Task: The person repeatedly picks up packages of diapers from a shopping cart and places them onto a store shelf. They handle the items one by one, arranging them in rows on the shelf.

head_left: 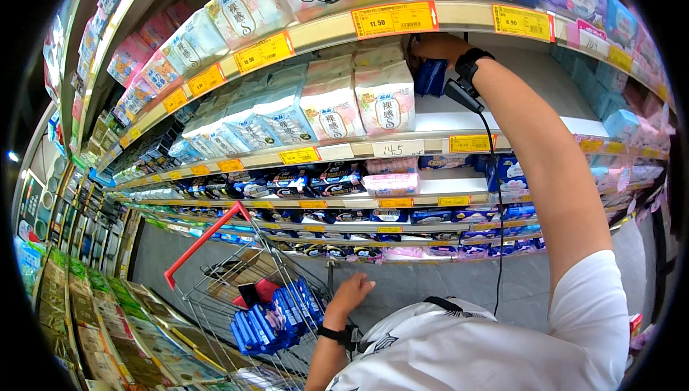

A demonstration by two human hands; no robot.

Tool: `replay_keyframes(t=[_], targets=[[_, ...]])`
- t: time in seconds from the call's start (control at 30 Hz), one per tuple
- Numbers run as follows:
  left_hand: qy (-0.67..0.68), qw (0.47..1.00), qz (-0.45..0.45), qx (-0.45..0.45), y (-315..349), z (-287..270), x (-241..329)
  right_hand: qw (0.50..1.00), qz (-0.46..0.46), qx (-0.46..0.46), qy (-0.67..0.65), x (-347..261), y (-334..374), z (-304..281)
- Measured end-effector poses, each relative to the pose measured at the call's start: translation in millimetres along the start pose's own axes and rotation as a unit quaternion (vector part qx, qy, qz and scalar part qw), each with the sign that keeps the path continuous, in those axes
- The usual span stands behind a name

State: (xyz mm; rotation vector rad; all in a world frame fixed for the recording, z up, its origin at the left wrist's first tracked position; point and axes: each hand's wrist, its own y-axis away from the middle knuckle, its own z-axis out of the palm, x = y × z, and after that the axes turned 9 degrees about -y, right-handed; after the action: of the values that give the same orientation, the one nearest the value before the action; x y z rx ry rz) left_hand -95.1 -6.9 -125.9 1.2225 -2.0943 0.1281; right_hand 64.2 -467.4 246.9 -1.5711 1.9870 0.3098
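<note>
Landmark, head view: an end white pack (pixel 385 100) with pastel touches, upright, last in its row on the shelf; every place here is told from it.
Right hand (pixel 442 48): just right of the end white pack and a little higher, under the upper price rail (pixel 465 17), at the top of a dark blue pack (pixel 431 78). Its fingertips are lost in shadow, so I cannot tell whether they pinch the pack or only rest on it.
Left hand (pixel 349 294): well below the end white pack, near the shopping cart (pixel 204 242). The fingers bend inward and nothing shows in them; I cannot tell how tightly they are closed.
Handling: the dark blue pack is probably best held by its two sides with a light, even squeeze, as the wrap looks soft. Keeping it below the rail and angled away from the end white pack should spare the row a knock.
Black cable (pixel 495 175): hangs to the right of the end white pack and below it; best kept off the shelf edge, where it could snag.
Dark blue pack's look: slim, upright, deep blue, slightly shiny; perhaps more than one side by side. Its print is too shaded to make out.
Blue packs (pixel 251 330): below and left of the end white pack, grouped in the cart, brighter blue.
</note>
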Motion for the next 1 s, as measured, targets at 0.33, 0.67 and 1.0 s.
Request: replay_keyframes(t=[0.33,0.67,1.0], targets=[[-0.004,0.999,-0.026,-0.032,6.2,1.4,-6.9,0.995,-0.087,0.026,0.042,-20.0,3.5,8.8],[-0.009,1.0,-0.017,-0.019,5.3,0.1,-2.1,0.997,-0.069,-0.005,0.038,-21.3,-5.8,13.3],[-0.01,1.0,-0.026,-0.002,18.0,8.8,-13.8,0.998,-0.065,0.01,0.01,19.0,-28.9,13.0]])
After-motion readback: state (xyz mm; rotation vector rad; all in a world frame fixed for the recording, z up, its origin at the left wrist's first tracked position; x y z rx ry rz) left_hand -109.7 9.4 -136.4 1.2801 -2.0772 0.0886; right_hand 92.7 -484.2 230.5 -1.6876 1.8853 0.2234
